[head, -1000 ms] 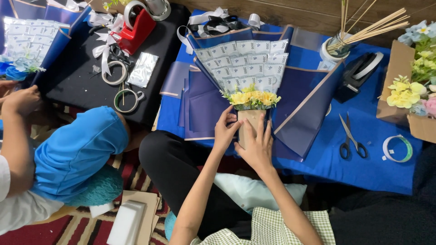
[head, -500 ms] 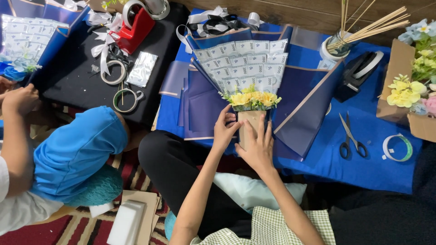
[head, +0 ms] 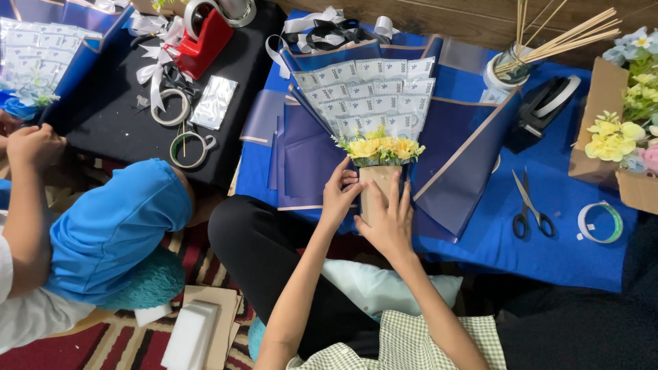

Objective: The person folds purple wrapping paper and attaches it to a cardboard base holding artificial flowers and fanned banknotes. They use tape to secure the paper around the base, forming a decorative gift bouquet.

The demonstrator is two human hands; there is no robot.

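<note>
I found both hands on the brown paper stem wrap (head: 378,183) below the yellow flowers (head: 381,147). My left hand (head: 340,195) pinched its left edge with curled fingers. My right hand (head: 389,223) lay open and flat across its front.

Blue-covered desk (head: 576,253) has navy wrapping sheets (head: 308,154) spread out on it, black scissors (head: 529,205), a tape roll (head: 600,221) and a black tape dispenser (head: 545,103) — next to it, a black desk (head: 116,137) carries a red dispenser (head: 202,38), ribbon and tape rings.
</note>
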